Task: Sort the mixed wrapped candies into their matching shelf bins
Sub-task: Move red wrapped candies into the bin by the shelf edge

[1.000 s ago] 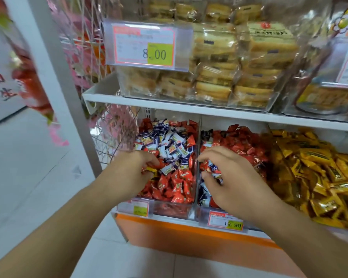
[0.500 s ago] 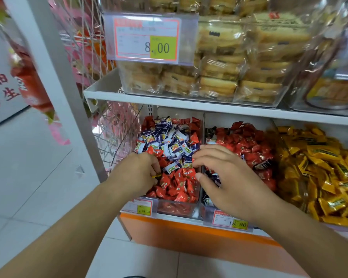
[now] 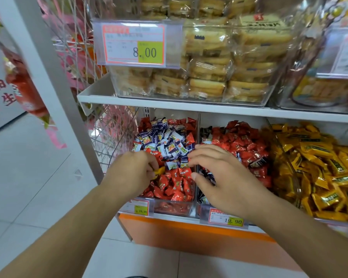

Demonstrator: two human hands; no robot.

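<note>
Left hand (image 3: 136,173) pinches a yellow candy (image 3: 159,171); right hand (image 3: 219,175), fingers spread wide, holds nothing — risk: loose blue-and-white candies (image 3: 169,149) beyond its fingertips scatter into the red candies (image 3: 175,183).

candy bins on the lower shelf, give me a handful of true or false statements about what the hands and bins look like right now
1. The left hand pinches a yellow candy over the left bin. True.
2. The right hand rests in the yellow candy bin. False: it hovers with spread fingers across the divider between the left bin and the middle bin.
3. The left bin holds only red candies. False: blue-and-white candies lie mixed among them.
4. The price tag on the middle bin reads 19.90. True.
5. The upper-shelf tag reads 8.00. True.
</note>
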